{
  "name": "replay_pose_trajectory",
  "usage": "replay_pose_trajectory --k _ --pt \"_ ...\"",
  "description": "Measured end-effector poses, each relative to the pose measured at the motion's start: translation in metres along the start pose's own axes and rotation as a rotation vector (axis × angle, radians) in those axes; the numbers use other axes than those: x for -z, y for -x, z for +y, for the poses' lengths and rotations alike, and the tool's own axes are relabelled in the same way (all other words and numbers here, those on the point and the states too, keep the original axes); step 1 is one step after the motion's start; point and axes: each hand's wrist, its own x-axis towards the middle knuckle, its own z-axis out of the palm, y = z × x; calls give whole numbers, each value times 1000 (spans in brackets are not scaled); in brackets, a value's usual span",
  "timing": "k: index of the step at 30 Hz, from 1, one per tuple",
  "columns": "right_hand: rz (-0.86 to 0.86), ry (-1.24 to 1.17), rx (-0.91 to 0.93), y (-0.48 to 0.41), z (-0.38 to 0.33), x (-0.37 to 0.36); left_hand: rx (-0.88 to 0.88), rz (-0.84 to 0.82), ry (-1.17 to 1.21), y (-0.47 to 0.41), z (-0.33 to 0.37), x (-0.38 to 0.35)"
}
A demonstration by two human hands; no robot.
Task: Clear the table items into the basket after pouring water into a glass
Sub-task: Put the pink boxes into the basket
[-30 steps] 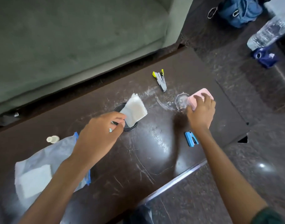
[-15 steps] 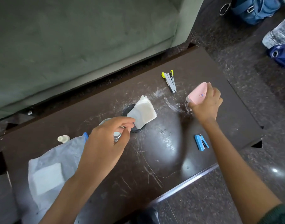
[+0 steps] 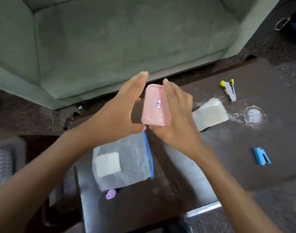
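Pink box [image 3: 156, 106] stands gripped by the right hand [image 3: 175, 125]; the left hand [image 3: 117, 113], fingers straight, flanks it.

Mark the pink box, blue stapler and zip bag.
pink box [image 3: 153, 111]: head view, middle of its upper face.
blue stapler [image 3: 259, 157]: head view, middle of its body.
zip bag [image 3: 133, 157]: head view, clear film near its middle.
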Motion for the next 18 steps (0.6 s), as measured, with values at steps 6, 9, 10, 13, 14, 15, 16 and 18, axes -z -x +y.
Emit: replay_pose_trajectory --k 6,9,10,13,14,15,16,18 --pt "-112 -50 66 9 -71 -63 61 -127 -113 52 -54 31" --pt "-192 -83 74 16 -101 -91 73 -78 -90 85 -79 42" --pt "-218 -106 74 17 -109 -97 72 -72 -95 94 -87 47" --pt "-270 -242 87 19 -143 -121 89 -15 -123 130 -121 80" --pt "-268 -292 87 20 -155 -128 84 13 -128 142 -134 93" --pt "-260 -344 72 21 -168 -136 78 42 -141 155 -147 106" --pt "-255 -397 56 23 -184 -148 87 75 -160 174 -163 122" --pt "-253 -477 21 30 -216 -174 171 144 -180 215 -197 152"
